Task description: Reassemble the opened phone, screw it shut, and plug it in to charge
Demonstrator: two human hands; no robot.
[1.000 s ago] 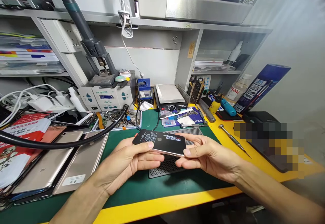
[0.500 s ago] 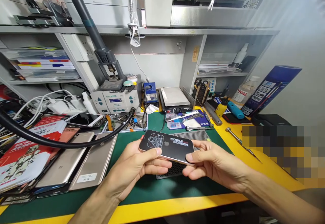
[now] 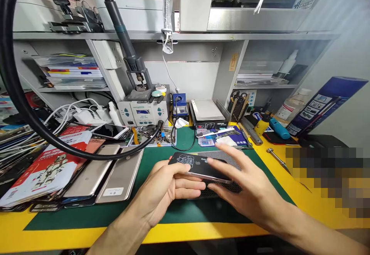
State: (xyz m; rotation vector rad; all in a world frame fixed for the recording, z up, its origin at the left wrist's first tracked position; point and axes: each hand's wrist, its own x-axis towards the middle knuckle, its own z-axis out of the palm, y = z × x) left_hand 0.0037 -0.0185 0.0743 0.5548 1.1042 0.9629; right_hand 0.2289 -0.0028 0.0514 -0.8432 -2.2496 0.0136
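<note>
One black-backed phone (image 3: 198, 165), printed side up, is clamped between thumb and fingers of the left hand (image 3: 164, 182) above a perforated grey mat (image 3: 209, 195), the right hand (image 3: 251, 183), fingers spread apart, at its right end, contact unclear.

head camera, sole view | worn on the person's head, above the near side of the table (image 3: 173, 232) | faces forward and down across it | left hand (image 3: 164, 185) and right hand (image 3: 251, 181) close, lower half of view | shelf (image 3: 199, 36) farther off, spanning the top | wall (image 3: 354, 51) along right margin
</note>
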